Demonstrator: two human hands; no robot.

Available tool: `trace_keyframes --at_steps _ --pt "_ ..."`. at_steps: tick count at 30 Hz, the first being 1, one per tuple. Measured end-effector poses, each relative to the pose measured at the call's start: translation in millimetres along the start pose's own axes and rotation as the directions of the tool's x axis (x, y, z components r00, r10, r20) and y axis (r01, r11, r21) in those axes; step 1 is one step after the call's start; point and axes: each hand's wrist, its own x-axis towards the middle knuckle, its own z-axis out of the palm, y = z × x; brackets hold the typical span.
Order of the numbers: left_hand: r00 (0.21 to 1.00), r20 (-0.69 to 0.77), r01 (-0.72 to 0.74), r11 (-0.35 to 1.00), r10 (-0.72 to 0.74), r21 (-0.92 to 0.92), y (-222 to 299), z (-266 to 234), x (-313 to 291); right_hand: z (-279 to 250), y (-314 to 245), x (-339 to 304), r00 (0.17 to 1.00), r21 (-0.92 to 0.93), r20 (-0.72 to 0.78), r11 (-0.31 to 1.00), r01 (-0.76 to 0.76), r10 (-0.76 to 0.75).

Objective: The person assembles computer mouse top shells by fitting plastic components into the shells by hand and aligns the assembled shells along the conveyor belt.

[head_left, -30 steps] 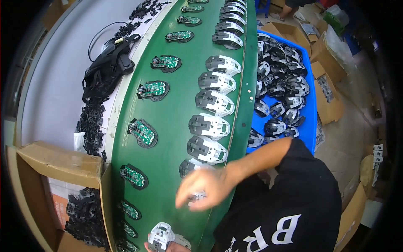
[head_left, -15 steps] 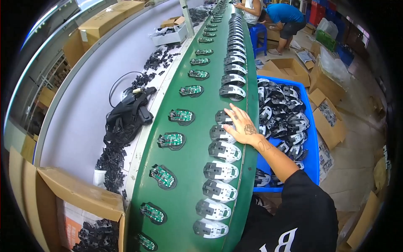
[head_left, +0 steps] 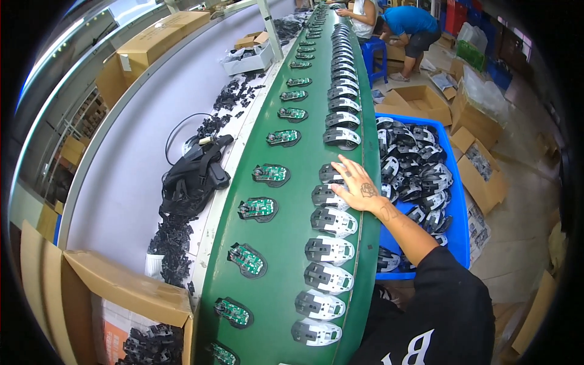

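My right hand (head_left: 359,187) lies palm down at the right side of the green conveyor belt (head_left: 286,243). Its fingers are spread over a dark mouse shell (head_left: 329,173) and touch or hover just above the white-and-black mouse shell (head_left: 326,196) nearer me. More white-and-black mouse shells (head_left: 329,249) run in a row toward me, and another mouse shell (head_left: 341,137) heads the long row beyond the hand. Along the left half of the belt stand mouse bases with green circuit boards (head_left: 271,174), spaced apart. My left hand is out of view.
A blue bin (head_left: 457,182) full of mouse shells stands right of the belt. On the left ledge lie a black bag (head_left: 194,173) and heaps of small black parts (head_left: 170,243). An open carton (head_left: 128,280) sits near left. Two people (head_left: 410,27) are at the far end.
The whole view has shifted slightly, so everything appears a little further right and lower. My right hand stays over the same shells with fingers spread.
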Motion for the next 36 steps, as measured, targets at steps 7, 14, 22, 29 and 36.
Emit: trace_keyframes --at_steps 7,14,22,29,36 --pt "0.950 -0.075 -0.219 0.820 0.302 0.530 19 -4 -2 -5 5 -2 0.999 -0.004 -0.038 1.000 0.015 -0.015" --pt "0.741 -0.002 -0.615 0.679 0.672 0.401 -4 9 10 0 2 -3 0.999 -0.045 0.011 0.998 0.044 -0.044" --pt "0.699 0.123 -0.679 0.598 0.705 0.426 0 16 8 -4 -4 -3 0.999 0.005 -0.027 1.000 0.028 -0.028" --pt "0.758 0.134 -0.641 0.690 0.639 0.336 -3 17 8 -2 -1 -2 0.999 0.006 -0.034 1.000 0.025 -0.025" --pt "0.742 0.199 -0.658 0.635 0.641 0.405 -5 25 7 1 1 -1 0.998 0.014 -0.053 1.000 0.024 -0.024"
